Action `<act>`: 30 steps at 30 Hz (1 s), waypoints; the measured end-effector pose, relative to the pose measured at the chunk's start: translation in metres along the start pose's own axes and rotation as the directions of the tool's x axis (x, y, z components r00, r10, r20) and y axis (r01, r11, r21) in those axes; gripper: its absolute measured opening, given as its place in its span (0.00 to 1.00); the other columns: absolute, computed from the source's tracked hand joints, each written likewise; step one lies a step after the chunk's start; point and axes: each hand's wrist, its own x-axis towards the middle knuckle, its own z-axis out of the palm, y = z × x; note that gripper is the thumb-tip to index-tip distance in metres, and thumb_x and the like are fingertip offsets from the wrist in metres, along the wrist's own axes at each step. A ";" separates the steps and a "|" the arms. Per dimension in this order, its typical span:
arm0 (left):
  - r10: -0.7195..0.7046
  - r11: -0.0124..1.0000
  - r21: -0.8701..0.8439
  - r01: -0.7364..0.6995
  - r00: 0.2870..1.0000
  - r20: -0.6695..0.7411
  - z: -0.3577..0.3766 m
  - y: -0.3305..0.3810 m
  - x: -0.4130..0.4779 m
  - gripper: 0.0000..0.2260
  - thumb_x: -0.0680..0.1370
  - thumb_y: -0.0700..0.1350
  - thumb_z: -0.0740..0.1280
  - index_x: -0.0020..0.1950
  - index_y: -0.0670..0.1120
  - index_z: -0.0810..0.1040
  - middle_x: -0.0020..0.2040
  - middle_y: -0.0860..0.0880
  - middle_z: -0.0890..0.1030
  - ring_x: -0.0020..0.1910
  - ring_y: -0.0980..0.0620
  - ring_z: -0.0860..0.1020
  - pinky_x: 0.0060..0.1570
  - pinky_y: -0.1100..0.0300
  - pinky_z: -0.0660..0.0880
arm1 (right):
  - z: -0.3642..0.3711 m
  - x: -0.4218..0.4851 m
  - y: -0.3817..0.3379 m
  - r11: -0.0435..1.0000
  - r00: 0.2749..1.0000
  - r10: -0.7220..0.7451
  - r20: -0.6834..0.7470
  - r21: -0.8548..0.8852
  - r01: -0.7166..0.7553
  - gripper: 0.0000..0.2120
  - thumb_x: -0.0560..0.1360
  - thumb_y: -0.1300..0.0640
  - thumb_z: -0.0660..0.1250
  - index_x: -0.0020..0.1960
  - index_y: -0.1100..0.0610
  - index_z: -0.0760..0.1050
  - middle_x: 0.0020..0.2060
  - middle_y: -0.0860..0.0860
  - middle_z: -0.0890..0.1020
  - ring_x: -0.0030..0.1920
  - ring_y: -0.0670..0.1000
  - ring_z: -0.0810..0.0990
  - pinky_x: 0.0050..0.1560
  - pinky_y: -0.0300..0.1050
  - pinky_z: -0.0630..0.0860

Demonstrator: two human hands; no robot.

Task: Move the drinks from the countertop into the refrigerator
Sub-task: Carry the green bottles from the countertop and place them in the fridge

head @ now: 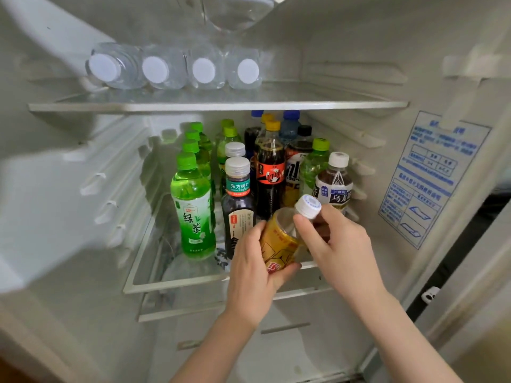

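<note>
Curled round a gold-yellow metal drinks can (279,243), the left hand (250,269) held it from the left side, thumb low on the near face, with the can tilted so its silvery top leaned away toward the far right. Just beside it, the right hand (338,240) pinched a small bottle with a white ribbed screw cap (308,207) by its clear neck; the hand hid most of the bottle's body. Can and bottle sat close together over the near right part of the lower clear-glass refrigerator shelf (177,283), and whether either rested on the glass could not be told. On that shelf, to the left, stood a bright green plastic tea bottle with a green cap (192,208), more green bottles lined up behind it. Next to it on the right stood a dark tea bottle with a grey cap (237,205), then a tall cola bottle with a yellow cap (269,172), and at the far right a brown oolong tea bottle with a white cap (334,183). Above, on the upper glass shelf (215,106), four clear water bottles with white caps (171,69) lay on their sides, caps facing near. A blue-printed white label (431,178) was stuck on the right inner wall.
</note>
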 end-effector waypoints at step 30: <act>-0.341 0.904 -0.309 0.295 0.934 -0.106 -0.068 -0.106 0.042 0.39 0.67 0.59 0.67 0.74 0.46 0.59 0.69 0.50 0.70 0.67 0.56 0.70 0.66 0.54 0.69 | 0.080 -0.013 0.029 0.985 0.983 0.171 0.059 -0.025 -0.170 0.46 0.66 0.42 0.74 0.75 0.52 0.53 0.65 0.51 0.73 0.61 0.54 0.75 0.51 0.46 0.74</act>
